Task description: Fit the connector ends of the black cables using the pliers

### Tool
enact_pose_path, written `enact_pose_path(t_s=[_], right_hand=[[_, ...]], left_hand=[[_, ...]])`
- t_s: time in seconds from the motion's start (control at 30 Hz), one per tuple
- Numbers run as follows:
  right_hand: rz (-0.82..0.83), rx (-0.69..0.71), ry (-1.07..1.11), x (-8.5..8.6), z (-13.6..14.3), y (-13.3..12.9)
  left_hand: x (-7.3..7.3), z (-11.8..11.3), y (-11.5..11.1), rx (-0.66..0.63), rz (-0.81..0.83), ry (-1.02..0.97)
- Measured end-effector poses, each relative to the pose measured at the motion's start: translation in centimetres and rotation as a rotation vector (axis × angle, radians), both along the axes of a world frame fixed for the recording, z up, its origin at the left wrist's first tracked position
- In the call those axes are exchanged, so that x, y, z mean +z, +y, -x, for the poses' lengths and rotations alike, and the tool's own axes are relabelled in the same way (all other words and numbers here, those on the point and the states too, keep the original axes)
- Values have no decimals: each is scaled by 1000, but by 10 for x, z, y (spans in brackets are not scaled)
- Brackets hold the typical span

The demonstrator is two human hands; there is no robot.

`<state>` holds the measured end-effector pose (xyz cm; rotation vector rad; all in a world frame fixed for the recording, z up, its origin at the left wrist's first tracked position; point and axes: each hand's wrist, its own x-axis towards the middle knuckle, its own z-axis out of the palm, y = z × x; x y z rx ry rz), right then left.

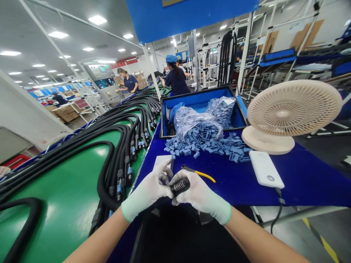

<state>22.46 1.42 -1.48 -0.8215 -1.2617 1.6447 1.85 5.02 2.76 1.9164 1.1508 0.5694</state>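
Both hands wear white gloves with green cuffs and meet at the near edge of the blue table. My right hand [196, 190] is wrapped round a short black fitting [180, 185] with a metal spring showing on it. My left hand [150, 188] touches the fitting's left end, its fingers curled; whether a small part sits between them is hidden. Just beyond them lie a white box [161, 160] and pliers with a yellow handle [205, 176]. Farther back, blue plastic clips [208, 144] spill from a clear bag [192, 118] lying over the rim of a blue bin [162, 122].
Black hoses [108, 160] with metal and blue ends run along the green belt [71, 182] on the left. A beige fan [282, 113] and a white power bank [264, 170] with a cable stand right. People work beyond.
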Motion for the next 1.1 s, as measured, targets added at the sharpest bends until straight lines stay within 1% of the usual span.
enact_pose_path(t_s=[0.03, 0.07, 0.1, 0.17, 0.2, 0.23, 0.27, 0.3, 0.33, 0.37, 0.4, 0.43, 0.47, 0.5, 0.53, 0.57, 0.6, 0.67, 0.7, 0.77, 0.87, 0.93, 1.0, 1.1], right_hand=[[7, -7, 8, -1, 0, 1], [29, -12, 26, -1, 0, 2], [57, -21, 57, -2, 0, 3], [86, -79, 146, -5, 2, 3], [84, -136, 210, -8, 4, 1], [75, -204, 281, -11, 7, -2], [61, -262, 334, -14, 10, -6], [48, -288, 354, -18, 13, -11], [31, -255, 336, -21, 15, -15], [-8, -151, 271, -23, 16, -17], [-88, -4, 155, -24, 13, -16], [-206, 123, -10, -23, 8, -11], [-348, 189, -232, -20, 0, -1], [-497, 191, -470, -17, -11, 12], [-631, 25, -745, -14, -23, 28], [-689, -137, -1096, -12, -36, 46], [-668, -221, -1230, -11, -48, 64], [-637, -287, -1382, -13, -67, 96], [-619, -291, -1412, -17, -73, 107], [-601, -295, -1468, -26, -80, 120], [-577, -303, -1502, -38, -84, 124], [-568, -294, -1492, -40, -88, 121], [-569, -280, -1454, -40, -93, 119], [-573, -278, -1353, -40, -96, 117]], left_hand=[[-1, -3, 1, 35, 13, 1], [-2, -5, 0, 76, -21, 19], [-4, -7, -3, 135, -96, 43], [-7, -9, -16, 238, -247, 77], [-9, -9, -25, 276, -264, 68], [-12, -8, -34, 305, -209, 18], [-16, -8, -42, 338, -82, -103], [-20, -6, -48, 383, 79, -274], [-23, -4, -52, 449, 226, -466], [-25, -1, -53, 535, 333, -660], [-26, 2, -51, 618, 394, -834], [-26, 6, -48, 688, 407, -968], [-23, 10, -42, 734, 386, -1051], [-20, 14, -36, 748, 355, -1093], [-15, 18, -29, 737, 328, -1119], [-9, 21, -22, 704, 291, -1113], [-3, 22, -14, 659, 242, -1076], [10, 23, 1, 584, 130, -982], [16, 22, 9, 554, 73, -937], [26, 17, 28, 494, -35, -857], [33, 10, 58, 426, -182, -757], [32, 7, 75, 409, -240, -707], [26, 6, 88, 417, -255, -662], [13, 5, 96, 449, -247, -606]])
